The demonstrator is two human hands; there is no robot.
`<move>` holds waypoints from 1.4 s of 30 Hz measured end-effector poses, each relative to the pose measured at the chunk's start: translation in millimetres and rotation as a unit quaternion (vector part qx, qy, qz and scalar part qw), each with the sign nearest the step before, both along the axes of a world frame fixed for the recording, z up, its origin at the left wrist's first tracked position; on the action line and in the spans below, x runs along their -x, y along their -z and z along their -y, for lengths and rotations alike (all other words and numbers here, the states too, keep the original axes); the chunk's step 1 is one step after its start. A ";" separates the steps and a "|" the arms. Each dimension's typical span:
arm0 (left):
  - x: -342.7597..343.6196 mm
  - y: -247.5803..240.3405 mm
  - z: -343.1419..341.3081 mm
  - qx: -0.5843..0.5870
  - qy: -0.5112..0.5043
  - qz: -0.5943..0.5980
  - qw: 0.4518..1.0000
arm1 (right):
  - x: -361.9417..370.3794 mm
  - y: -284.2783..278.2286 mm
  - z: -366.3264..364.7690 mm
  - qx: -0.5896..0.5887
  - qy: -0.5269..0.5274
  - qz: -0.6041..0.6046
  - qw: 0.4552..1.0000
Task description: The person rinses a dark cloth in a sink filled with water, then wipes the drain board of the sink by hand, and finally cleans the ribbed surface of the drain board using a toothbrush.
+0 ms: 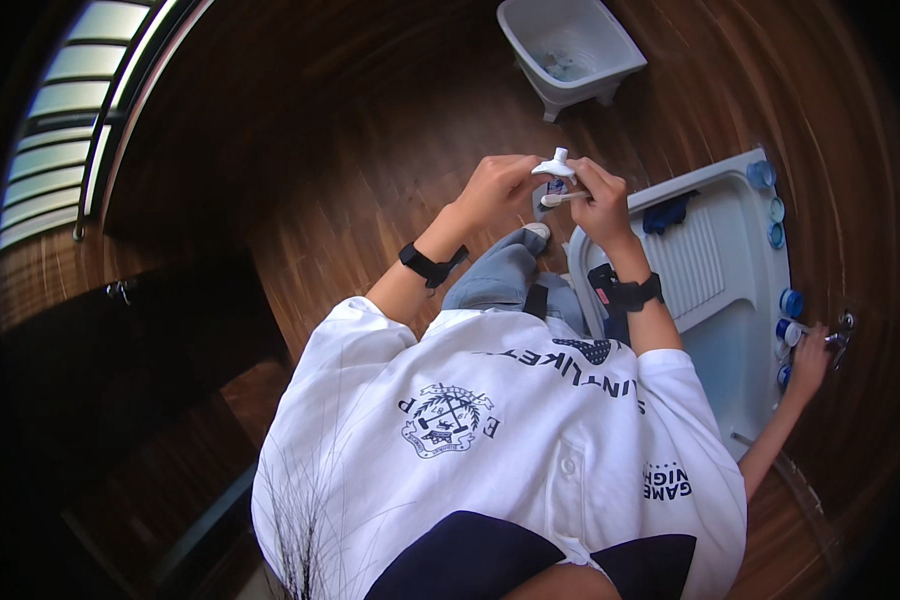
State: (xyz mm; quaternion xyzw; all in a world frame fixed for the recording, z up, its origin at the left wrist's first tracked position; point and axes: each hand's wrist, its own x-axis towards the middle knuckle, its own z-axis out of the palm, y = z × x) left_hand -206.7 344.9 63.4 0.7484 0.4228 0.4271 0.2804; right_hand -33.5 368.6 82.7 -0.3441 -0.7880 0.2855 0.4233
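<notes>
My left hand (498, 190) is closed on a white squeeze tube (555, 168), its narrow cap end pointing away from me. Close against it, my right hand (602, 208) has its fingers bent around a slim toothbrush (570, 197), whose head points left, just below the tube. The right fingertips also reach the tube's side; whether they press on it I cannot tell. Both hands are raised in front of my body, above the floor. Part of the tube's printed body shows between the hands, and the rest is hidden by fingers.
To my right stands a white washing sink (625, 192) with a ribbed board and a dark blue cloth (668, 213). Several blue-and-white containers (791, 303) line its far rim. Another person's hand (813, 362) is by the tap (843, 335). A white tub (620, 62) stands ahead.
</notes>
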 end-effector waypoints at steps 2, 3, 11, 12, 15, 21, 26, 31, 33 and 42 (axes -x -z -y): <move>8.8 -10.0 3.7 -0.019 -0.030 -0.023 0.999 | 9.0 6.2 -4.4 -0.015 -0.022 0.002 1.000; 13.4 -13.0 4.8 -0.038 -0.052 -0.044 0.997 | 13.5 9.5 -6.1 -0.030 -0.036 0.005 0.999; 39.5 -12.8 10.3 -0.118 -0.093 -0.030 0.988 | 45.2 -5.1 -4.1 -0.081 -0.042 -0.028 0.995; 43.1 -12.7 11.3 -0.114 -0.087 -0.034 0.989 | 46.4 -4.5 -4.4 -0.090 -0.053 -0.012 0.994; 52.6 -11.7 10.9 -0.120 -0.078 -0.031 0.989 | 53.7 -5.4 -5.2 -0.100 -0.067 0.013 0.993; 45.8 -21.7 20.5 0.037 -0.092 0.045 0.994 | 58.4 -12.4 -5.2 -0.111 -0.080 0.032 0.990; 48.0 -18.2 19.4 -0.036 -0.064 -0.027 0.997 | 56.6 -13.8 -0.8 -0.100 -0.079 0.039 0.991; 41.6 -20.5 15.4 -0.089 -0.052 -0.029 0.994 | 51.4 -13.8 2.2 -0.116 -0.047 0.035 0.992; 41.0 -23.0 13.8 -0.089 -0.045 -0.033 0.994 | 50.4 -17.0 2.6 -0.117 -0.041 0.036 0.992; 35.2 -26.2 13.3 -0.094 -0.034 -0.030 0.994 | 44.4 -13.1 4.7 -0.111 -0.040 0.018 0.993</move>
